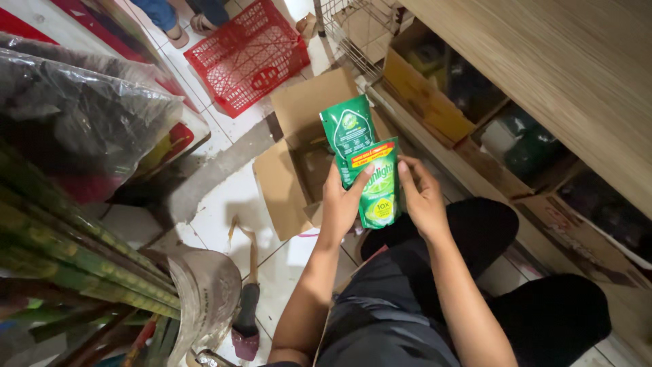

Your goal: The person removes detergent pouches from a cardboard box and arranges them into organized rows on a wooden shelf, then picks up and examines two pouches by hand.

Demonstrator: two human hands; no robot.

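Green refill pouches [367, 170] between both hands' fingers [407, 178], closed around them, over cardboard box [285, 183].

A single head-worn camera looks steeply down from above the person's lap, close over an open cardboard box [299, 163] on the tiled floor [224, 204]. Beyond the box, toward the frame's top, lies a red basket [248, 54]; right of the box runs a wooden shelf unit [557, 61], left of it bundled goods.

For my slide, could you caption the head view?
Both hands hold green pouches above an open cardboard box.
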